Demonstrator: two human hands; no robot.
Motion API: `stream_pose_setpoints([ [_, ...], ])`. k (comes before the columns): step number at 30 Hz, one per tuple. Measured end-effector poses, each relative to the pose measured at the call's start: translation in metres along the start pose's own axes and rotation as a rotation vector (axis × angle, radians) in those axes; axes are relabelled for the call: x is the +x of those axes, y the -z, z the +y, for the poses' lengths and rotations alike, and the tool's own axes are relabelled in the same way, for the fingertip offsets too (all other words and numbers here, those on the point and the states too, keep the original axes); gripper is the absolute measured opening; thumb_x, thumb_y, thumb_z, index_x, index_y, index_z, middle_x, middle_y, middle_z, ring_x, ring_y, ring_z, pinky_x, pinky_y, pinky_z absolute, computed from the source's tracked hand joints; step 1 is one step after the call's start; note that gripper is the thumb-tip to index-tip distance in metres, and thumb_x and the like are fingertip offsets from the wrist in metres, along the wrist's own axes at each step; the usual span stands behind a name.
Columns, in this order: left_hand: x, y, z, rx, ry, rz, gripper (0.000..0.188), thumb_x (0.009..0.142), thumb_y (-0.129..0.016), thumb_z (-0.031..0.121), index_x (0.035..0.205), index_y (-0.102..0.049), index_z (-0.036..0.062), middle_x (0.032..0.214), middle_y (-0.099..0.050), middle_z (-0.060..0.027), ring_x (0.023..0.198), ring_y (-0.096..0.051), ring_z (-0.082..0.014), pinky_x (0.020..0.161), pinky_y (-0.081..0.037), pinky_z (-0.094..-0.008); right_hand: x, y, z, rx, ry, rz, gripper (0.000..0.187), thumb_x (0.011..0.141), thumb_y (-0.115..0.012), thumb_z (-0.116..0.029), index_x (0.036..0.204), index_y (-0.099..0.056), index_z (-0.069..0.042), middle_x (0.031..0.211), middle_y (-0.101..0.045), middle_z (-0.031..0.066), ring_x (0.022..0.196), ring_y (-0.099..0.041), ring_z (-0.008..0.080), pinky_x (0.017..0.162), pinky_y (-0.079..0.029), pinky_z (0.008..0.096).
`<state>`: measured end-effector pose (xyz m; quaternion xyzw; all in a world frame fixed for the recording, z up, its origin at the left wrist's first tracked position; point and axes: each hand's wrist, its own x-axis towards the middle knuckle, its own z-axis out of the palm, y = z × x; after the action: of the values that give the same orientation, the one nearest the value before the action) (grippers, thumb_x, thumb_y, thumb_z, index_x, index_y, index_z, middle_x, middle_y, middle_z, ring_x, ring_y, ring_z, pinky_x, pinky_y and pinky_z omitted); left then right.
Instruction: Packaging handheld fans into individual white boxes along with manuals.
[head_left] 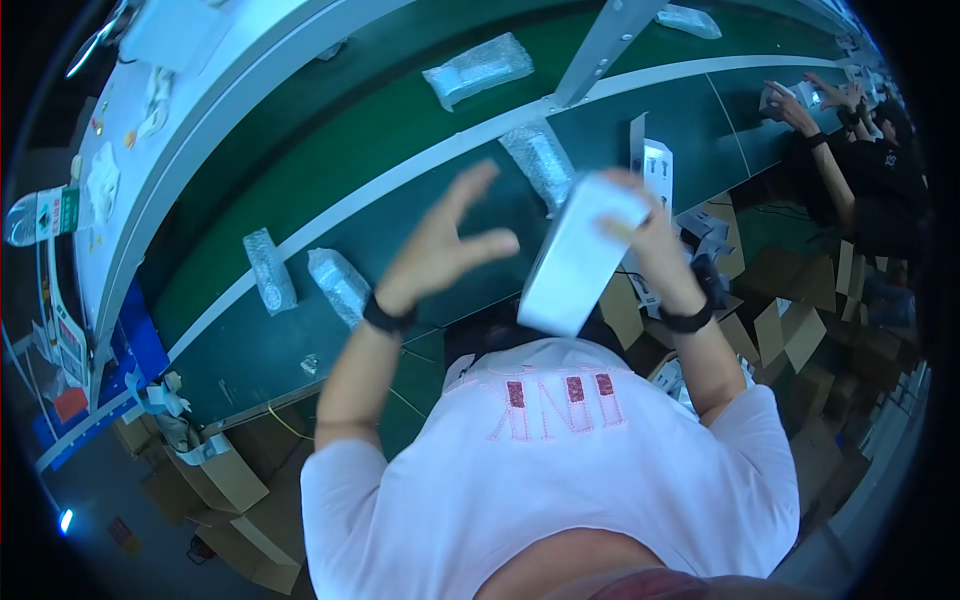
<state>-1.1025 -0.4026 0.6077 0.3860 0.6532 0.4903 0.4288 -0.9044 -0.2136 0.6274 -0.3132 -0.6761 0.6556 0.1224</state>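
Note:
My right hand grips a white box by its upper end, tilted in front of my chest over the near edge of the bench. To the left, my left hand is raised over the green bench with thumb and fingers apart, holding nothing; both hands are slightly blurred. Just beyond the box lies a bubble-wrapped packet. Two more bubble-wrapped packets, one by my left wrist and one farther left, rest on the bench. An open white carton stands right of my right hand.
Across a pale rail, another wrapped packet lies on the green belt. A metal post rises from the rail. Open cardboard boxes crowd the floor at right and lower left. A co-worker's hands work at the far right.

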Motion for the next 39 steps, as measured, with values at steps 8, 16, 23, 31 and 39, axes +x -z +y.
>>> stream_pose_setpoints([
  [8, 0.204, 0.091, -0.123, 1.040, 0.227, 0.401, 0.102, 0.064, -0.083, 0.036, 0.147, -0.026, 0.0181, 0.147, -0.026, -0.0263, 0.135, -0.026, -0.0447, 0.107, -0.029, -0.0502, 0.126, 0.236, 0.153, 0.642, -0.088, 0.900, 0.064, 0.082, -0.070, -0.034, 0.133, -0.041, -0.007, 0.135, -0.044, 0.0150, 0.125, -0.041, 0.0327, 0.103, -0.033, 0.0543],
  [16, 0.171, 0.076, -0.146, 0.579, 0.067, 0.577, 0.052, 0.071, -0.077, 0.017, 0.120, -0.060, 0.0110, 0.108, -0.059, -0.0171, 0.102, -0.057, -0.0296, 0.090, -0.045, -0.0392, 0.127, 0.189, 0.157, -0.691, 0.026, 0.892, 0.084, 0.081, -0.071, -0.034, 0.143, -0.027, 0.003, 0.144, -0.032, 0.0258, 0.130, -0.036, 0.0375, 0.106, -0.033, 0.0424],
  [23, -0.004, -0.025, -0.024, -0.274, -0.092, 0.456, 0.064, 0.074, -0.076, 0.004, 0.131, -0.046, -0.0003, 0.125, -0.053, -0.0118, 0.114, -0.053, -0.0200, 0.096, -0.043, -0.0342, 0.081, -0.005, -0.040, -0.153, 0.665, -0.133, 0.074, 0.076, -0.075, -0.016, 0.140, -0.040, -0.004, 0.134, -0.050, 0.0112, 0.094, -0.060, 0.0156, 0.082, -0.048, 0.0305],
  [31, -0.069, -0.041, 0.001, -0.828, 0.053, 0.444, 0.067, 0.070, -0.078, 0.002, 0.130, -0.047, 0.0009, 0.116, -0.060, -0.0072, 0.106, -0.057, -0.0161, 0.093, -0.044, -0.0320, 0.039, -0.054, -0.095, -0.434, 1.138, -0.279, 0.022, 0.068, -0.072, -0.001, 0.089, -0.065, -0.002, 0.080, -0.060, 0.0098, 0.062, -0.058, 0.0206, 0.054, -0.045, 0.0254],
  [39, -0.092, -0.040, -0.004, -0.870, 0.026, 0.402, 0.064, 0.071, -0.077, 0.006, 0.128, -0.048, -0.0002, 0.117, -0.060, -0.0095, 0.105, -0.058, -0.0168, 0.091, -0.046, -0.0325, 0.026, -0.074, -0.079, -0.407, 1.132, -0.001, 0.061, 0.069, -0.083, -0.034, 0.116, -0.057, -0.005, 0.123, -0.048, 0.0177, 0.102, -0.055, 0.0269, 0.083, -0.046, 0.0357],
])
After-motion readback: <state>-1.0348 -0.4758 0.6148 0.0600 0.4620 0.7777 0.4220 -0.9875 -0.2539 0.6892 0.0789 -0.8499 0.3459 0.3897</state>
